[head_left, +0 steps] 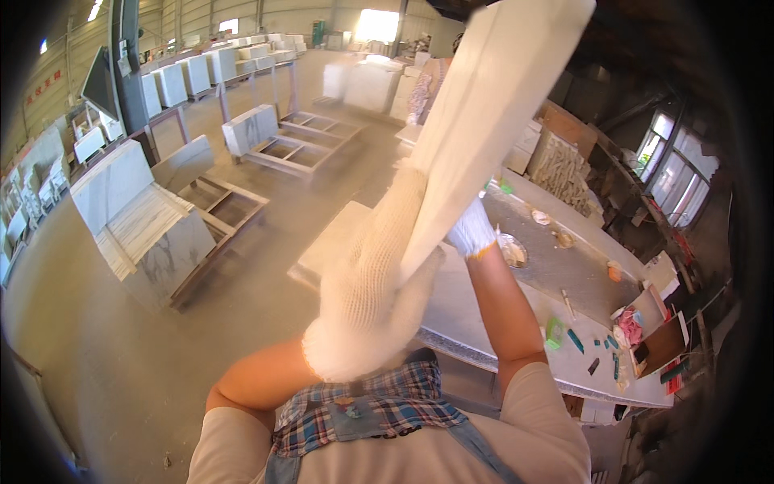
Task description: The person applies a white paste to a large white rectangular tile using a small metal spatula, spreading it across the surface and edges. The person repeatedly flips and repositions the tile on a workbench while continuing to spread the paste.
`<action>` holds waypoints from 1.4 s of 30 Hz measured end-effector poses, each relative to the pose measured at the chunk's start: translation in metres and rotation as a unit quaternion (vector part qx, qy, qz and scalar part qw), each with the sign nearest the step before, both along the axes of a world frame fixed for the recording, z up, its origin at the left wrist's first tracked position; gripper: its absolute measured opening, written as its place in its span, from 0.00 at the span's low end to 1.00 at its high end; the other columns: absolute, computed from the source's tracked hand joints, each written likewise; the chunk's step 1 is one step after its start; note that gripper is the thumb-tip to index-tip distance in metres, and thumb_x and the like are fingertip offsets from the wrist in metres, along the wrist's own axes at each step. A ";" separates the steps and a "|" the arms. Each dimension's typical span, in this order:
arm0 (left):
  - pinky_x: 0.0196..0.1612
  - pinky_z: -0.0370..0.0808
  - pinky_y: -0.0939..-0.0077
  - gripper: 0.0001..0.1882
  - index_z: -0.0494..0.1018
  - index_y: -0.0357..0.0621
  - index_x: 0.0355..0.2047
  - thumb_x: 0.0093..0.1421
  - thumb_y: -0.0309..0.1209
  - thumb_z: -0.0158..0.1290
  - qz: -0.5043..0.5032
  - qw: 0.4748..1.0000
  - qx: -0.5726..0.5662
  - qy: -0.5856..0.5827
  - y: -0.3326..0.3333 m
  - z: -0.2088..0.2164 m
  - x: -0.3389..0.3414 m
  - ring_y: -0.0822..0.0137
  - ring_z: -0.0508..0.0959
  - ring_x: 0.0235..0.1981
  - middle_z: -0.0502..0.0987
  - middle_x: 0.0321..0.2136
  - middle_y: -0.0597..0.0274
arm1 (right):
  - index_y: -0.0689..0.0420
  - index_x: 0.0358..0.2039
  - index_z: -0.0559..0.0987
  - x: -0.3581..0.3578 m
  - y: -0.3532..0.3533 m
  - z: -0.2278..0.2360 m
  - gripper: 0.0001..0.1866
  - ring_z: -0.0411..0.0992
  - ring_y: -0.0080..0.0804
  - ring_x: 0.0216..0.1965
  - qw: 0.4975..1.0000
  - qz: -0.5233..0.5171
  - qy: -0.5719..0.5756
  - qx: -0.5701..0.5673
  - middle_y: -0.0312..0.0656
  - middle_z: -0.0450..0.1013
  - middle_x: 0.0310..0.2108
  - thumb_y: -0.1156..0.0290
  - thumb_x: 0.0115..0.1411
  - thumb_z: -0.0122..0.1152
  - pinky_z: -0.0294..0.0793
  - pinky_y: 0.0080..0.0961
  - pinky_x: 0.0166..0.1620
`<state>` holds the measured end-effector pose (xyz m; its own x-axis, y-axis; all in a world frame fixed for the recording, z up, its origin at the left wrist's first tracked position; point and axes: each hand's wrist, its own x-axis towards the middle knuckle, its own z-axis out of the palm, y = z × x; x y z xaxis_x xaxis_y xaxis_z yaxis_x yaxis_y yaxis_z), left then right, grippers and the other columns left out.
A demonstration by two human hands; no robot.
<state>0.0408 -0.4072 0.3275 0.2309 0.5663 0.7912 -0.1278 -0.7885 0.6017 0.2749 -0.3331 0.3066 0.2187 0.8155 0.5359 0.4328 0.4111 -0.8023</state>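
Note:
A long pale stone slab [492, 105] rises tilted in front of me, its lower end close to my chest. My left hand [367, 282], in a cream knit glove, is closed on the slab's lower left edge, with the thumb side along it. On the right, my right hand [473, 230], in a white glove with a yellow cuff edge, holds the slab from behind; its fingers are hidden by the stone. Under the slab and my hands stretches a workbench [524, 294] with a pale top. Another flat pale slab [334, 242] lies beside my left hand.
Green and dark small tools [575, 340], a bowl [513, 250] and an open box [657, 339] lie on the bench's right. Metal racks [222, 206] with marble slabs [145, 214] stand at left. A person in a patterned sleeve [421, 97] is beyond the slab, partly hidden.

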 end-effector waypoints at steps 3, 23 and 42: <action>0.51 0.75 0.73 0.27 0.68 0.32 0.61 0.60 0.22 0.56 0.024 0.998 0.054 -0.013 -0.001 -0.006 0.012 0.64 0.81 0.40 0.81 0.40 0.54 | 0.58 0.72 0.54 -0.037 -0.054 0.028 0.31 0.67 0.38 0.60 0.999 -0.029 -0.039 0.025 0.48 0.63 0.66 0.63 0.72 0.43 0.68 0.34 0.60; 0.64 0.66 0.60 0.40 0.64 0.37 0.65 0.53 0.33 0.66 -0.209 0.968 0.103 0.089 0.005 -0.027 0.052 0.46 0.68 0.64 0.66 0.64 0.42 | 0.68 0.46 0.76 -0.092 -0.174 0.044 0.15 0.74 0.26 0.41 0.959 -0.233 0.049 0.154 0.44 0.77 0.40 0.72 0.64 0.63 0.75 0.27 0.41; 0.61 0.68 0.72 0.32 0.73 0.31 0.58 0.70 0.51 0.50 -0.352 0.870 -0.253 0.233 0.236 -0.130 0.214 0.66 0.74 0.56 0.78 0.54 0.56 | 0.64 0.44 0.77 -0.029 -0.204 -0.021 0.09 0.72 0.24 0.35 0.894 -0.380 0.028 0.238 0.38 0.75 0.35 0.75 0.64 0.59 0.73 0.24 0.37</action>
